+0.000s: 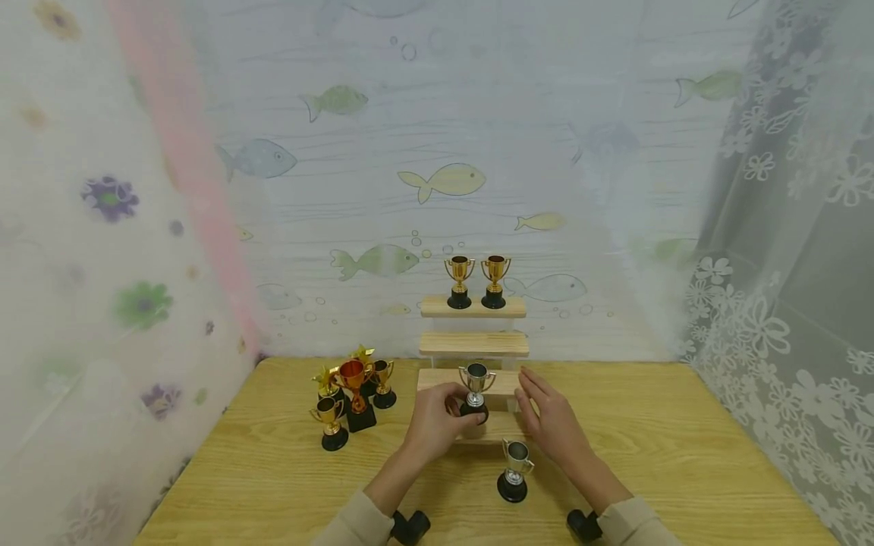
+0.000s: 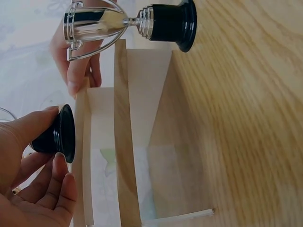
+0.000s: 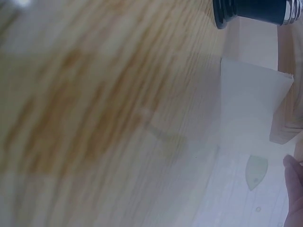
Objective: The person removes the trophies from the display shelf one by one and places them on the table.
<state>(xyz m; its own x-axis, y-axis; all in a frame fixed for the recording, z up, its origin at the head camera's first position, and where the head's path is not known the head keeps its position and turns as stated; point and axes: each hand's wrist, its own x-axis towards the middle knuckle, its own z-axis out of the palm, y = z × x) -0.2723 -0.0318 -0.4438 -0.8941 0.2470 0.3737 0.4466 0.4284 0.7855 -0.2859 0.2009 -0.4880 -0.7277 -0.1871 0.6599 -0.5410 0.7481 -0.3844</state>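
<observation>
Head view, silver trophy (image 1: 476,379) upright, left hand (image 1: 435,419) low (pinching black base (image 1: 473,412))

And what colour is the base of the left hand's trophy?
Black; the base shows best in the left wrist view.

A: What is the left hand (image 1: 435,423) doing?

B: It is pinching a silver trophy (image 1: 476,381) by its black base, over the near steps of the wooden stand (image 1: 474,344).

A: And the right hand (image 1: 551,425)?

B: It is holding its fingers out by the stand's right end; whether they are touching isn't showing clearly. Another silver trophy (image 1: 516,458) is standing nearer, on the table (image 1: 683,447).

A: What is standing farthest?

B: Two gold trophies (image 1: 460,268) are sharing the top step (image 1: 435,306), while more trophies (image 1: 353,376) are clustering at left.
</observation>
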